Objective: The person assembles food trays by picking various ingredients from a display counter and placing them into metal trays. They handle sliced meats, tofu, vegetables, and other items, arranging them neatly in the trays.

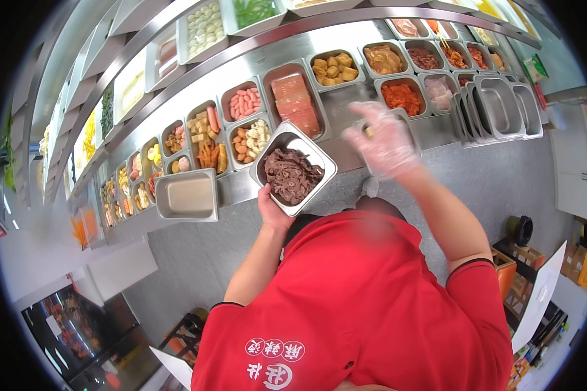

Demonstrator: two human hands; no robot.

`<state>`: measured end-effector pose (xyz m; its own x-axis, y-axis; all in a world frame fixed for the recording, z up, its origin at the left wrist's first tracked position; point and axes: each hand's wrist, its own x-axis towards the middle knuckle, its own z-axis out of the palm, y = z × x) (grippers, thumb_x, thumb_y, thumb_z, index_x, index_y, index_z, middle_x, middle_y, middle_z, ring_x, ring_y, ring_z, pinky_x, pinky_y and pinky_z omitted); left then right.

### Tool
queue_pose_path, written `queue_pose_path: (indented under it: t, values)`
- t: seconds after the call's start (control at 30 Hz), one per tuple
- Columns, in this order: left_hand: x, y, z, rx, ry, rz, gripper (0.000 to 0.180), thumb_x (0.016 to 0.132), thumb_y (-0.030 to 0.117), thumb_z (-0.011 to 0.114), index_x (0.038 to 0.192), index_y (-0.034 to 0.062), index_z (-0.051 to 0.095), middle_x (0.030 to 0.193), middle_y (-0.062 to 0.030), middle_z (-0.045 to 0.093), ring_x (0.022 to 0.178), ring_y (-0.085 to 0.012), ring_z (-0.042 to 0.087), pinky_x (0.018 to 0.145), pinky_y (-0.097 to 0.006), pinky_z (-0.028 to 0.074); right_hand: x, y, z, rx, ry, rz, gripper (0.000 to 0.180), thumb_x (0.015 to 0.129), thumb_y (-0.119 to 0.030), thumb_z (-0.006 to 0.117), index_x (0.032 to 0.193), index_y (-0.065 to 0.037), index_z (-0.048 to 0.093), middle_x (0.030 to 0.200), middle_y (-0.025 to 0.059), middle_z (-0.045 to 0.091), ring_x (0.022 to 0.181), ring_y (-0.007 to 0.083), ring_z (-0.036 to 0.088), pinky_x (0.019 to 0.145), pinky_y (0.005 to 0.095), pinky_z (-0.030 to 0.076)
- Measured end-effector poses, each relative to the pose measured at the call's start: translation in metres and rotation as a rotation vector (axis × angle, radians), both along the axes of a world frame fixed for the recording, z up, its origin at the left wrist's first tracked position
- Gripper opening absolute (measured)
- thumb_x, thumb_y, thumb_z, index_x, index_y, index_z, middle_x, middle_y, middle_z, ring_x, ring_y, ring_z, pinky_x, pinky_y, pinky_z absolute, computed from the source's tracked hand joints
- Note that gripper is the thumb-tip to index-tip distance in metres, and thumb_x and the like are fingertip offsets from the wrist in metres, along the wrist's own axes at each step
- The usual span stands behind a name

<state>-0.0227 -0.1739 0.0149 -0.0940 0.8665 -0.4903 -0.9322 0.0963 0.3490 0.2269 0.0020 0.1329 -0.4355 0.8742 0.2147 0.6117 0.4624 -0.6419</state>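
Observation:
My left hand (273, 210) grips the near-left rim of a square steel pan (321, 158), which is tilted over the counter's front edge. Dark brown sliced meat (292, 176) lies in it. My right hand (386, 140) wears a clear plastic glove and is slightly blurred. Its fingers are spread over a steel pan (407, 122) at the counter edge and hide most of it. Something small and pale yellow shows by the fingers, too little to name. Behind the left hand's pan, a steel tray (324, 107) holds stacked pink luncheon meat slices (293, 104).
Sausages (244, 104), meatballs (244, 143) and fried tofu puffs (334, 68) fill neighbouring pans. Stacked empty pans (499, 107) stand on the right, jutting past the counter edge. Another empty pan (188, 195) overhangs at left. A metal-edged shelf (241, 49) with more trays runs behind.

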Motion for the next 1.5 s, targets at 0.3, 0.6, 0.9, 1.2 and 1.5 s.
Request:
queue_pose_path:
  t: [0.3, 0.6, 0.9, 1.2, 1.5]
  values:
    - [0.055, 0.027, 0.005, -0.110, 0.056, -0.025, 0.078, 0.092, 0.041, 0.054, 0.161, 0.0046, 0.043, 0.160, -0.0216, 0.053, 0.145, -0.0443, 0.053, 0.124, -0.059, 0.042, 0.084, 0.063, -0.124, -0.086, -0.660, 0.457, 0.068, 0.082, -0.033, 0.082, 0.139, -0.003, 0.062, 0.137, 0.0184, 0.062, 0.131, 0.0374, 0.059, 0.112, 0.0499, 0.047]
    - [0.035, 0.035, 0.007, -0.179, 0.184, -0.060, 0.073, 0.097, 0.040, 0.051, 0.159, 0.0028, 0.044, 0.159, -0.0215, 0.053, 0.143, -0.0421, 0.055, 0.124, -0.057, 0.042, 0.056, 0.063, -0.138, -0.207, -0.921, 0.469, 0.063, 0.080, -0.032, 0.084, 0.138, -0.013, 0.067, 0.140, 0.0184, 0.059, 0.131, 0.0384, 0.059, 0.104, 0.0503, 0.055]
    - [0.002, 0.054, 0.007, -0.157, 0.202, -0.150, 0.073, 0.099, 0.043, 0.051, 0.159, 0.0021, 0.044, 0.159, -0.0208, 0.054, 0.143, -0.0413, 0.055, 0.123, -0.056, 0.043, 0.042, 0.065, -0.128, -0.267, -1.003, 0.486, 0.060, 0.078, -0.021, 0.084, 0.134, -0.008, 0.064, 0.138, 0.0200, 0.061, 0.127, 0.0388, 0.063, 0.101, 0.0495, 0.058]
    - [-0.020, 0.059, 0.009, -0.227, 0.190, -0.143, 0.074, 0.095, 0.041, 0.055, 0.158, 0.0036, 0.047, 0.158, -0.0204, 0.055, 0.142, -0.0418, 0.056, 0.124, -0.057, 0.042, 0.040, 0.057, -0.147, -0.201, -0.968, 0.441, 0.060, 0.078, -0.016, 0.083, 0.134, -0.007, 0.063, 0.132, 0.0201, 0.066, 0.121, 0.0400, 0.066, 0.097, 0.0473, 0.060]
    - [-0.023, 0.052, 0.013, -0.221, 0.175, -0.128, 0.072, 0.096, 0.039, 0.051, 0.159, 0.0037, 0.045, 0.158, -0.0213, 0.055, 0.143, -0.0417, 0.055, 0.124, -0.058, 0.042, 0.041, 0.052, -0.153, -0.219, -0.910, 0.396, 0.054, 0.080, -0.014, 0.079, 0.132, -0.009, 0.064, 0.133, 0.0206, 0.064, 0.124, 0.0416, 0.064, 0.100, 0.0485, 0.058]
